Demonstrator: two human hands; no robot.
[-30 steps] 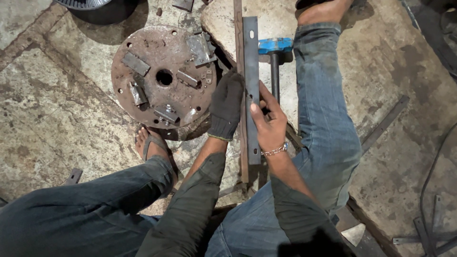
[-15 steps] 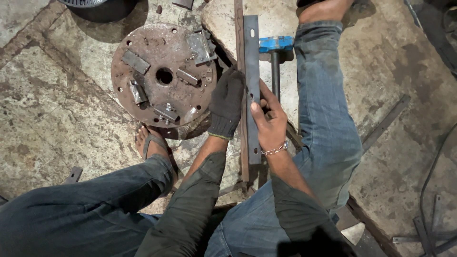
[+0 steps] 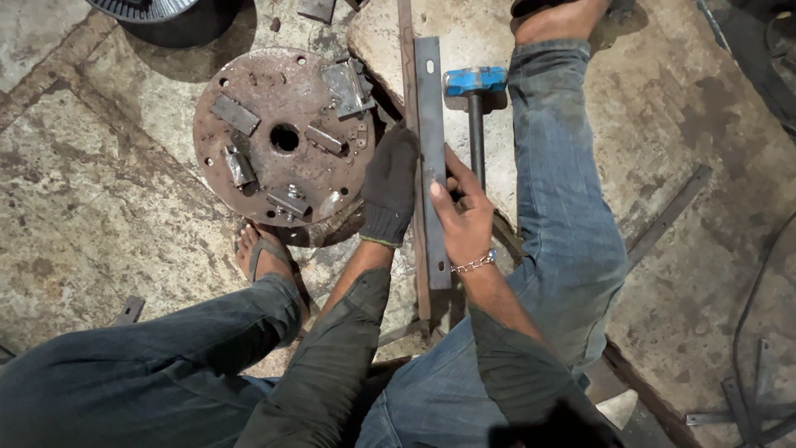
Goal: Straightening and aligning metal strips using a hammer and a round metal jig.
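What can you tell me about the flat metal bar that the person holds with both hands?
The flat metal bar is a long, narrow grey steel strip with a small hole near its far end. It lies lengthwise, pointing away from the person, on a stone slab, close beside a thinner rusty bar. The gloved left hand presses against its left edge, and the bare right hand grips its right edge near the middle. A blue-headed hammer lies just to its right.

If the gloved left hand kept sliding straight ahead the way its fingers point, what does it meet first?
The left hand rests beside the flat steel bar, fingers pointing up the frame. Ahead, it likely runs along the narrow rusty strip on the stone slab; nothing else clearly blocks it, though depth is unclear.
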